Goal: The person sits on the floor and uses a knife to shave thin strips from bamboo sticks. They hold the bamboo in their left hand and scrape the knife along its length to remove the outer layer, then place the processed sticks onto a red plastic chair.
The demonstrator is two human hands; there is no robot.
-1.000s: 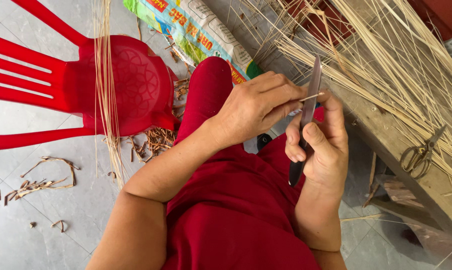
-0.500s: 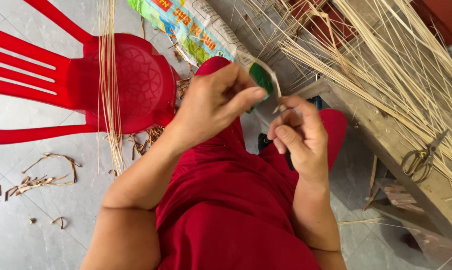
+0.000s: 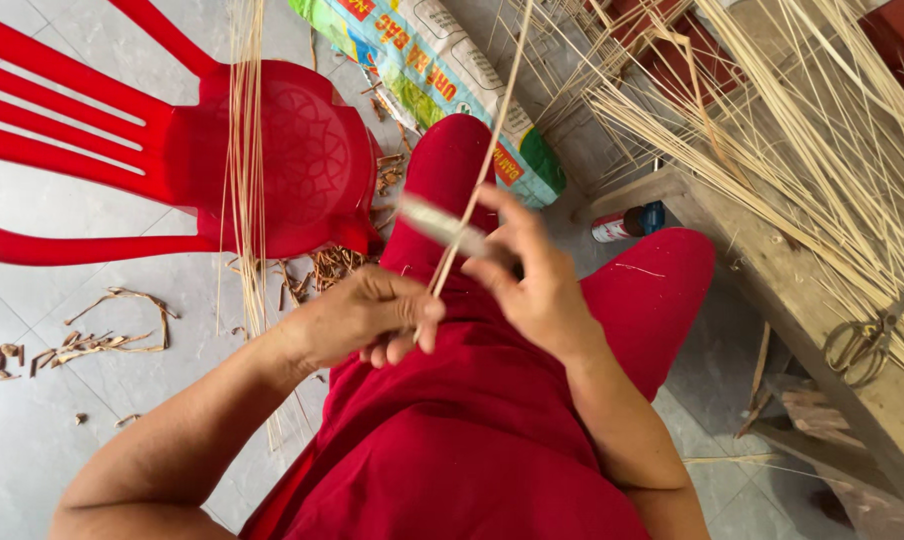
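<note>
From the head view, one person sat in red trousers (image 3: pixel 492 440) over a grey tiled floor (image 3: pixel 52 420). I counted one red plastic chair (image 3: pixel 172 150) lying tipped on its side, one bundle of thin pale strips (image 3: pixel 240 150) draped across its seat, one printed woven sack (image 3: pixel 442 70) beyond the knees, one small can (image 3: pixel 622 222) with a blue cap by the bench leg, and one pair of scissors (image 3: pixel 862 340) lying on the wooden bench (image 3: pixel 772 270). The loose bamboo splints (image 3: pixel 802 130) heaped over the bench were too many and too tangled to count. Brown shavings (image 3: pixel 92 340) lay scattered on the floor in several small clusters.

Two hands worked above the lap. The left hand (image 3: pixel 357 320) was closed, thumb and fingertips pinched on the lower end of a single long bamboo strip (image 3: pixel 492 140), which ran upward and away from the lap, past the left knee and out of the top of the picture. The right hand (image 3: pixel 532 280) was curled shut around a knife (image 3: pixel 437 225), whose pale blade was blurred and pointed leftward, crossing the strip just above the left hand's pinch. The two hands sat near each other, though I could not tell whether they touched.
</note>
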